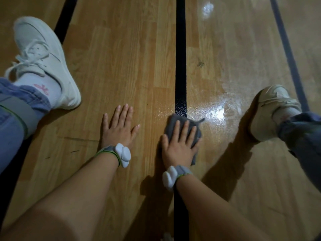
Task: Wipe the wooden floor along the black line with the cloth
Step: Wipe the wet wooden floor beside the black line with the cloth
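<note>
A grey cloth (176,121) lies on the wooden floor (125,66), over the black line (180,58) that runs up the middle of the view. My right hand (179,145) presses flat on the cloth with straight fingers and hides most of it. My left hand (119,126) rests flat on the bare floor to the left of the line, fingers spread, holding nothing. Just beyond the cloth the floor shines with a wet patch (218,112).
My left foot in a white shoe (45,63) sits at the far left; my right foot in a beige shoe (271,113) sits at the right. A second black line (65,23) runs at upper left and a grey line (286,49) at upper right.
</note>
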The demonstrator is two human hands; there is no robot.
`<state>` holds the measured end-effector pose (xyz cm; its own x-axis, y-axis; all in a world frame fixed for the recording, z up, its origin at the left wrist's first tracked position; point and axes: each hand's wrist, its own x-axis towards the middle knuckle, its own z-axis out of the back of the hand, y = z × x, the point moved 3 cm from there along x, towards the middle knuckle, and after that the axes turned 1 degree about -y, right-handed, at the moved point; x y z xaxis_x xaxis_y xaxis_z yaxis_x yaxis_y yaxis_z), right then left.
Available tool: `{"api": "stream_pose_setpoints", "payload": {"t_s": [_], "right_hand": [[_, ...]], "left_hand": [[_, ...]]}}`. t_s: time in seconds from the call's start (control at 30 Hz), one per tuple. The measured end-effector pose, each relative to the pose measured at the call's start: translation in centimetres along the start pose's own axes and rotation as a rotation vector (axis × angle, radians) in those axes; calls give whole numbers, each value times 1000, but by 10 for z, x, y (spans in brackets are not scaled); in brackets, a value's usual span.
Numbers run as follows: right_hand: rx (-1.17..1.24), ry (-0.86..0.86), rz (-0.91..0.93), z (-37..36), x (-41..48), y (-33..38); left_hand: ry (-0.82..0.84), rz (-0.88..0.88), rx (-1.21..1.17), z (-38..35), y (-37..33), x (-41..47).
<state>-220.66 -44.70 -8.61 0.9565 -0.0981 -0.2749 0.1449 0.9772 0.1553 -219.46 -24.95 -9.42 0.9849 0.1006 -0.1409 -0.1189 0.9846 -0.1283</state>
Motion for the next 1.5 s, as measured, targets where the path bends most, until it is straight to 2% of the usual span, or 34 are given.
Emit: {"api": "stream_pose_setpoints", "payload": {"t_s": [0.13,0.3,0.37,0.47,0.57,0.8,0.9,1.07,1.3,1.4,1.5], "right_hand": [[-44,-28,216,-19,-29,31],[-33,-68,301,-13,-24,7],[-39,-69,262,-9,-19,-14],[-27,-29,51,0,-6,-60],[-18,-84,-110,12,-5,-93],[-10,-94,-228,9,-13,-74],[10,-55,-173,2,-28,-40],[-32,-15,167,-24,-70,19],[-40,-101,290,-27,-68,1],[-35,-98,227,-19,-60,-22],[-24,-53,26,-9,-49,-62]], "left_hand": [[-12,10,-8,1,-1,0],[37,32,10,4,-1,0],[60,26,11,4,-1,0],[69,55,-14,4,1,-1],[49,56,-39,4,3,-14],[0,68,-49,0,12,-49],[-8,51,-33,-4,9,-60],[-20,62,-32,-5,8,-60],[-39,49,-10,-4,7,-61],[-23,49,0,-6,8,-62],[0,52,0,-5,8,-59]]}}
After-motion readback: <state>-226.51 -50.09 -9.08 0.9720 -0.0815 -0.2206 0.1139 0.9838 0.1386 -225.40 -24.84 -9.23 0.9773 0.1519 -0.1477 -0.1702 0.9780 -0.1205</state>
